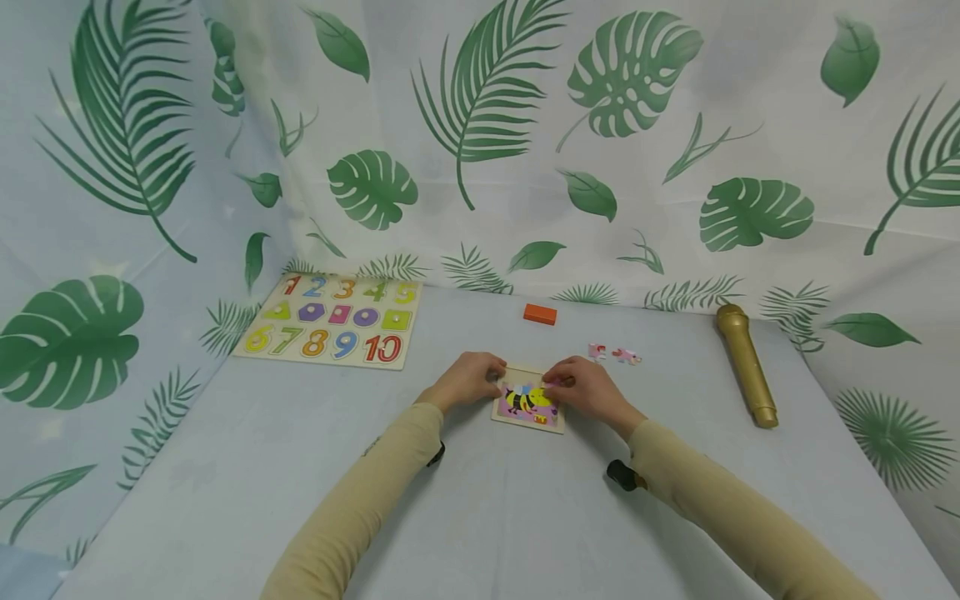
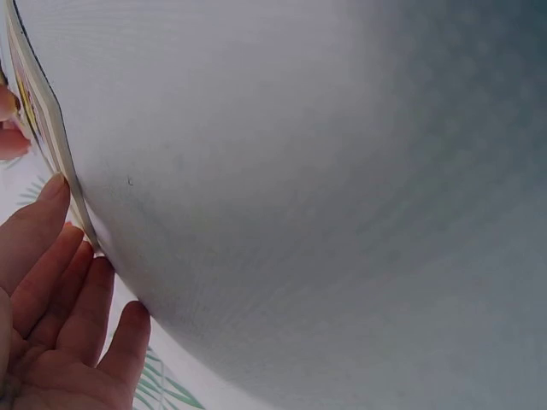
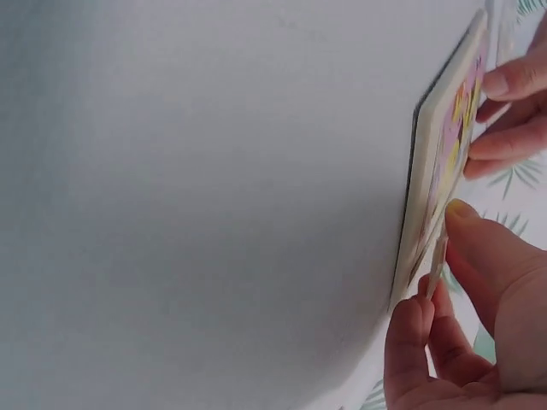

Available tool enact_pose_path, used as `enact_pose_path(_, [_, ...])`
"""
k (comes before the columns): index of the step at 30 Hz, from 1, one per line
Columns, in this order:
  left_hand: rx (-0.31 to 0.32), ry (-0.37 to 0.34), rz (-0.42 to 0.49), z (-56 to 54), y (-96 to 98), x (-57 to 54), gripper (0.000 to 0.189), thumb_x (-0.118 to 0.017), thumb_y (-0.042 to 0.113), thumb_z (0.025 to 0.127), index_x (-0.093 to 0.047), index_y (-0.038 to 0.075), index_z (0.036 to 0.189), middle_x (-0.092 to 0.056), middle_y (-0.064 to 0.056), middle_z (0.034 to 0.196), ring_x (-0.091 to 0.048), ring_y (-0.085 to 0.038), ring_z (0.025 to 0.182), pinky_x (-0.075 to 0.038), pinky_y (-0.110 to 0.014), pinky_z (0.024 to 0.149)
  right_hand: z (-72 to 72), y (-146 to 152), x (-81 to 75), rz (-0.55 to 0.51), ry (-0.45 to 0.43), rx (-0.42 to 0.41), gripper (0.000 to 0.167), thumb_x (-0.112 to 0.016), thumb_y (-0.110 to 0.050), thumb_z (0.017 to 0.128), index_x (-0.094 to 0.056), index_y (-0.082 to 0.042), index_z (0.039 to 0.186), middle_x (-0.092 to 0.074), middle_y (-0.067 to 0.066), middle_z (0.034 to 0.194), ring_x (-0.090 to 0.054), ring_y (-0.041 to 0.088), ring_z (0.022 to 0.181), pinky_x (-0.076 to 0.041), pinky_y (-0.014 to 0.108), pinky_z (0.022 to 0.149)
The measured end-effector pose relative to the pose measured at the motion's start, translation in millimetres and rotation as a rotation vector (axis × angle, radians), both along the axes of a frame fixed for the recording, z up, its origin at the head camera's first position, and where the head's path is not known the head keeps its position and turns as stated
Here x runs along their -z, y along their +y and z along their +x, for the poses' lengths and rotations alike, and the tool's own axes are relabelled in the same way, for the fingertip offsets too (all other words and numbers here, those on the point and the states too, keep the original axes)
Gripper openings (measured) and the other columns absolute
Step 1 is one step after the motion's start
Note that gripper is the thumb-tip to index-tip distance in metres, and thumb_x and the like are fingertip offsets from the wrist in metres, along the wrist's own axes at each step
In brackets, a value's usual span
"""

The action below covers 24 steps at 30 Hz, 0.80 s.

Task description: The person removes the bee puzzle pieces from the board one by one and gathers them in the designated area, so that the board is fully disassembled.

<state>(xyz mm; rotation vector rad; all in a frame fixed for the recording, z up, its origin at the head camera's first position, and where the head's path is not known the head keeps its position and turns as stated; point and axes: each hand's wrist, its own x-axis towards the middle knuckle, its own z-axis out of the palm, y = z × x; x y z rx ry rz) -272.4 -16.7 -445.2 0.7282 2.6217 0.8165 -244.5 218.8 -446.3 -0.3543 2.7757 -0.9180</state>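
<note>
**Bee puzzle board (image 1: 517,420) held at left, loose piece (image 3: 438,265) pinched at right**

It lies mid-surface (image 1: 480,517), nearer the far edge; likely light, stiff and prone to slide, best held by its wooden rim. The left hand (image 1: 468,377) holds its far-left corner between thumb and fingertips. The right hand (image 1: 592,385) reaches in by the right rim, thumb over fingers; the piece, seen only edge-on, seems thin and rigid, best taken by its edges.

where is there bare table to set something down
Free: table between the number board and left sleeve, and between right sleeve and gold microphone. Crowded: around the bee puzzle, between left hand and right hand; loose pieces lie just beyond.
</note>
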Motion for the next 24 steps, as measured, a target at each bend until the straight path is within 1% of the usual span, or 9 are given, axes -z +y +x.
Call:
enact_pose_path(4, [0.004,0.014,0.0,0.3,-0.4,0.3,0.037,-0.073,0.009,0.087,-0.065,0.0,0.123,-0.059,-0.007,0.135,-0.049,-0.024,0.131,-0.034,-0.036,0.113,-1.5,9.4,1.3,-0.009,0.022,0.002,0.025,-0.072,-0.023,0.09,-0.073,-0.01,0.112,-0.063,0.01,0.118,-0.057,0.027,0.107,-0.051,0.046,0.094])
enact_pose_path(8, [0.002,0.015,-0.003,0.4,0.0,1.4,0.038,-0.073,0.01,0.088,-0.065,0.001,0.123,-0.059,-0.007,0.136,-0.049,-0.024,0.131,-0.034,-0.036,0.113,-4.5,23.9,-1.0,-0.006,0.044,0.031,0.028,-0.071,-0.025,0.091,-0.073,-0.009,0.114,-0.063,0.01,0.12,-0.056,0.028,0.109,-0.052,0.045,0.093])
enact_pose_path(12, [-0.002,0.009,0.006,1.0,1.2,2.2,0.038,-0.073,0.01,0.087,-0.065,0.001,0.123,-0.059,-0.007,0.136,-0.049,-0.024,0.131,-0.034,-0.036,0.113,-11.0,49.8,-5.7,-0.013,0.052,0.118,0.034,-0.069,-0.027,0.092,-0.07,-0.007,0.119,-0.059,0.014,0.125,-0.054,0.032,0.113,-0.051,0.047,0.095])
enact_pose_path(16, [0.0,0.015,0.016,1.1,1.9,2.2,0.037,-0.074,0.009,0.087,-0.065,0.0,0.122,-0.059,-0.008,0.135,-0.049,-0.025,0.13,-0.035,-0.036,0.112,-15.7,87.4,-11.3,-0.051,0.037,0.222,0.04,-0.066,-0.033,0.094,-0.066,-0.005,0.124,-0.053,0.018,0.132,-0.049,0.035,0.118,-0.046,0.05,0.098])
enact_pose_path(19, [0.002,0.028,0.017,0.9,1.8,2.6,0.037,-0.074,0.009,0.087,-0.065,0.0,0.122,-0.06,-0.008,0.134,-0.05,-0.025,0.13,-0.036,-0.036,0.111,-15.7,116.7,-13.2,-0.065,0.023,0.289,0.044,-0.062,-0.036,0.096,-0.063,-0.005,0.127,-0.05,0.02,0.135,-0.045,0.038,0.121,-0.042,0.054,0.099])
enact_pose_path(24, [0.004,0.044,0.012,0.2,0.4,4.2,0.037,-0.074,0.01,0.086,-0.066,0.0,0.121,-0.061,-0.008,0.133,-0.051,-0.024,0.129,-0.037,-0.035,0.11,-12.1,152.9,-11.5,-0.064,0.007,0.353,0.046,-0.059,-0.037,0.098,-0.059,-0.002,0.128,-0.049,0.024,0.136,-0.043,0.041,0.122,-0.04,0.056,0.098])
